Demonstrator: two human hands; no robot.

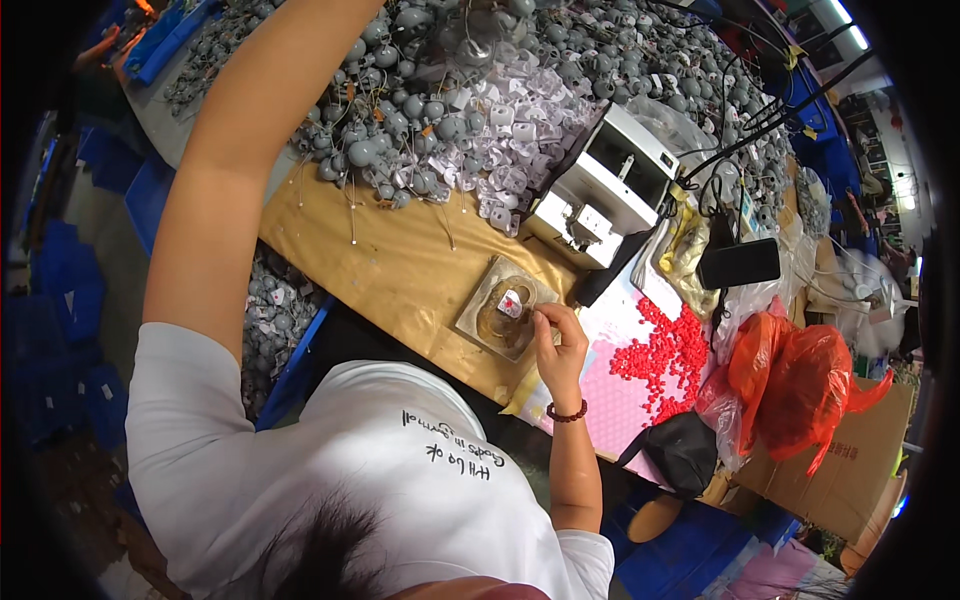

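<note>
My left arm [220,170] stretches up past the top edge over the far heap, and its hand is out of the picture. Close to the right side of a square, greyish block [470,318] is my right hand [561,345], thumb and forefinger pinched together. Whatever they may hold is too small to make out. A small white plastic part [510,303] with a red spot sits in the block's brownish round hollow. Beyond the block lie many loose white plastic parts [525,125] and grey ball-shaped parts with thin wires [365,152].
A white boxy machine [625,165] stands beyond the block. Small red pieces [665,355] are scattered on a pink sheet [600,400] at the right, near a phone [740,264], a red plastic bag [810,375] and a black pouch [680,452]. Black cables [760,115] hang far right.
</note>
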